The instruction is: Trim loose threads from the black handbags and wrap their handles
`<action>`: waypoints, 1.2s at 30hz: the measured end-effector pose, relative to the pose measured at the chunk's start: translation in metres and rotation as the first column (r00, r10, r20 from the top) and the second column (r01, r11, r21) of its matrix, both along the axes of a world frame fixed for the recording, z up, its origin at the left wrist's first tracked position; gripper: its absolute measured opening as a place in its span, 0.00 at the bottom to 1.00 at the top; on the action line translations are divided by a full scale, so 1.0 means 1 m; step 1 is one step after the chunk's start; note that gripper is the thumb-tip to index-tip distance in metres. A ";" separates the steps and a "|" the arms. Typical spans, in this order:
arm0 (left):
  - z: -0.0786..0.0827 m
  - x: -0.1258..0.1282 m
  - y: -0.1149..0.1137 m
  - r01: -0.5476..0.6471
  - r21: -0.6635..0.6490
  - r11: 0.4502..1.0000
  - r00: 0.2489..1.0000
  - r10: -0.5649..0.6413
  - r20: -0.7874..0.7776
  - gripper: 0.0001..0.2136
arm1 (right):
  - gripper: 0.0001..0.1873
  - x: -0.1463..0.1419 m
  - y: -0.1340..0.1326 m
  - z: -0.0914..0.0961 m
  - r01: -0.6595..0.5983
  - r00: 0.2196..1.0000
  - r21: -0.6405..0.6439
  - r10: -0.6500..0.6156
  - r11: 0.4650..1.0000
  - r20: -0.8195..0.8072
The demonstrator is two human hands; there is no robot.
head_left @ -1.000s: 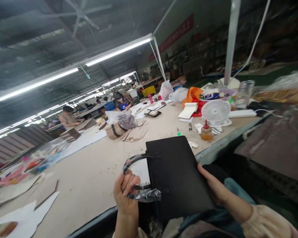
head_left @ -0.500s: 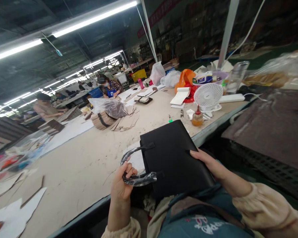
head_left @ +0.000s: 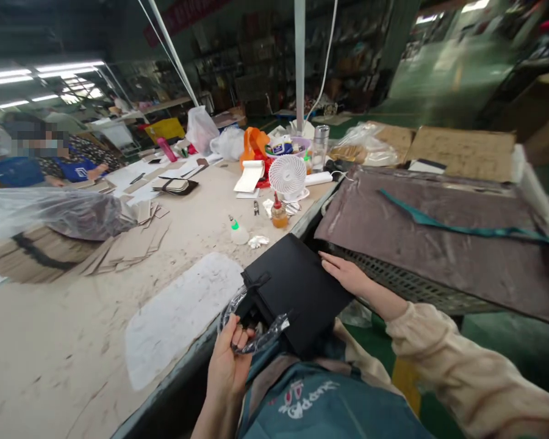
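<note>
Handbag on the move: the flat black leather handbag [head_left: 297, 292] has slid back off the dusty beige worktable [head_left: 73, 341] and now overhangs its near edge (partly over the lap). Left hand [head_left: 229, 360] stays curled tight around the plastic-wrapped black handle [head_left: 256, 335]. Right hand [head_left: 345, 274] lies flat on the bag's far corner, fingers loose, gripping nothing. White rectangular pad [head_left: 178, 314] sits just left, open tabletop beyond. Brown cloth-covered crate [head_left: 439, 238] crowds the right.
</note>
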State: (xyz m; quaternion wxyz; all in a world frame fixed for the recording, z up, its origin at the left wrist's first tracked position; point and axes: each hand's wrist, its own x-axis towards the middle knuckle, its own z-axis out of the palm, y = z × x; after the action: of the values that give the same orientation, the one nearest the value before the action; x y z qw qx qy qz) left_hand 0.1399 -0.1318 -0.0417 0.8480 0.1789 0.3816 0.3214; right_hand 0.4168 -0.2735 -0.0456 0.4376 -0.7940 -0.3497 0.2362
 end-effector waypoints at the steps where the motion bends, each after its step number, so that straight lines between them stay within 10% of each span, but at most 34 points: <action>1: -0.003 0.002 -0.001 0.003 -0.004 1.000 1.000 -0.003 -0.008 0.07 | 0.24 0.000 -0.008 -0.006 -0.009 0.983 -0.024 0.014 1.000 0.186; 5: -0.006 0.008 -0.002 0.034 -0.006 0.999 0.999 -0.034 -0.006 0.07 | 0.24 -0.019 -0.043 -0.005 -0.106 0.764 -0.152 0.179 0.983 0.620; 12: -0.003 0.022 -0.006 0.053 -0.001 0.999 0.999 -0.053 0.003 0.06 | 0.28 -0.086 -0.061 0.009 -0.176 0.593 -0.312 0.353 0.934 0.723; 20: -0.002 0.023 -0.007 0.097 0.006 0.995 0.995 -0.097 0.012 0.07 | 0.23 -0.069 -0.066 0.004 0.098 0.602 -0.280 0.168 0.955 0.780; 27: 0.003 0.019 -0.008 0.100 0.007 0.995 0.995 -0.100 0.022 0.08 | 0.25 -0.083 -0.065 0.005 -0.133 0.583 -0.322 0.337 0.937 0.740; 33: 0.004 0.016 -0.007 0.106 -0.016 0.994 0.994 -0.106 0.017 0.07 | 0.28 -0.049 -0.066 -0.002 0.295 0.621 -0.255 0.018 0.921 0.783; 36: 0.005 0.017 -0.006 0.098 -0.041 0.994 0.995 -0.098 0.021 0.07 | 0.33 -0.049 -0.065 0.003 0.217 0.636 -0.232 0.043 0.948 0.771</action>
State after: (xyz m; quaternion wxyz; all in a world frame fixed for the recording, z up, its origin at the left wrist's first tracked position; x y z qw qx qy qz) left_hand 0.1573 -0.1379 -0.0367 0.8699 0.1764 0.3711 0.2730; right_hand 0.3673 -0.3389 -0.0424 0.1315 -0.8919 -0.4224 -0.0936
